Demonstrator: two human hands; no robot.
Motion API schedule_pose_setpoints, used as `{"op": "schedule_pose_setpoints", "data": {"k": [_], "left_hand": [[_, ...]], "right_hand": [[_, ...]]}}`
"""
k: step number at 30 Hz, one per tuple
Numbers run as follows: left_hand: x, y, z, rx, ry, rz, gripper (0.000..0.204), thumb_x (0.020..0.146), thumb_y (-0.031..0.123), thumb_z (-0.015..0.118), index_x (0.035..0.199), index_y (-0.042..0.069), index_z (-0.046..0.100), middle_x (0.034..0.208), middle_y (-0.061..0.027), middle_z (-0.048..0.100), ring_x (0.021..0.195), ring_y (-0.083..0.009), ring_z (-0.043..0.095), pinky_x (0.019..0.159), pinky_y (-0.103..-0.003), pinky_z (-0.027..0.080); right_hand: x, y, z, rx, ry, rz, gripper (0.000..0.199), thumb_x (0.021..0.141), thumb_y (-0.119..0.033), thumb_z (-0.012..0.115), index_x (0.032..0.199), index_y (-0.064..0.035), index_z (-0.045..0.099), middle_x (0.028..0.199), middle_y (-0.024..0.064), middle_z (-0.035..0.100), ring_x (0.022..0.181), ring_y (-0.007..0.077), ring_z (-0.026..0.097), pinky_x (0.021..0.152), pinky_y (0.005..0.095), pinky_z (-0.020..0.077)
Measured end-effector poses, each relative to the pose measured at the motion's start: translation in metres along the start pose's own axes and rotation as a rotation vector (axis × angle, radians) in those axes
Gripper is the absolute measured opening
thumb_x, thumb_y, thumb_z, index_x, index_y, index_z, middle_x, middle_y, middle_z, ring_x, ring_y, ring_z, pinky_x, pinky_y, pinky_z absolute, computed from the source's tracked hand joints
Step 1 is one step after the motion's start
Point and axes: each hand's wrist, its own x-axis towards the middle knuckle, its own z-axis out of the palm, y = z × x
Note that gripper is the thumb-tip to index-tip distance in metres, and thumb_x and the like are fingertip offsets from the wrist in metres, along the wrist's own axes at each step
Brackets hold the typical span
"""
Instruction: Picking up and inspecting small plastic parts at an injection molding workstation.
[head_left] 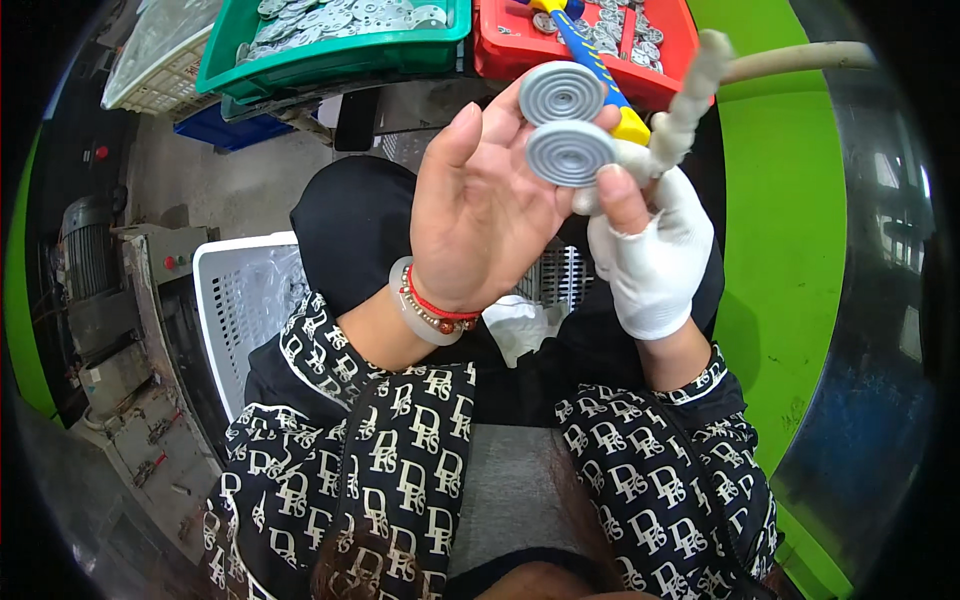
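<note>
My left hand [480,210] is bare, palm toward me, with a pale bangle and a red bead bracelet at the wrist. Its fingertips hold a grey round disc with concentric ridges [561,92]. My right hand [652,255] wears a white glove with the thumb tip cut off. It pinches a second grey ridged disc [571,153] just below the first, and also grips a tool wrapped in white cloth [685,95] joined to a pale hose. The two discs almost touch.
A green bin [330,55] and a red bin [660,75] of metal discs sit ahead; a yellow-and-blue handled tool [600,75] lies in the red one. A white perforated crate [235,300] stands at my left. A spare white glove [515,325] lies on my lap. A green machine panel [785,230] rises at the right.
</note>
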Motion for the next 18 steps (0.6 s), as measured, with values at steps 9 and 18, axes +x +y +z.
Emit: {"op": "schedule_pose_setpoints", "data": {"k": [9, 18], "left_hand": [[-0.0017, 0.0021, 0.0013, -0.248, -0.062, -0.023, 0.059, 0.093, 0.043, 0.027, 0.135, 0.002, 0.022, 0.135, -0.0131, 0.035, 0.126, -0.0234, 0.035, 0.105, -0.035, 0.026], [-0.0045, -0.0016, 0.005, 0.05, 0.031, 0.01, 0.062, 0.091, 0.038, 0.033, 0.139, 0.004, 0.014, 0.143, -0.0192, 0.017, 0.131, -0.0281, 0.026, 0.103, -0.038, 0.031]], "right_hand": [[0.0105, -0.006, -0.0113, 0.232, -0.012, 0.261, 0.034, 0.089, -0.031, 0.052, 0.096, 0.0025, 0.052, 0.068, 0.0042, 0.055, 0.034, 0.0038, 0.035, 0.03, 0.0163, 0.0239], [0.0102, -0.0131, -0.0094, 0.252, -0.001, 0.258, 0.036, 0.087, -0.031, 0.056, 0.095, 0.0036, 0.054, 0.071, 0.0067, 0.062, 0.037, 0.0041, 0.039, 0.033, 0.0172, 0.0277]]}}
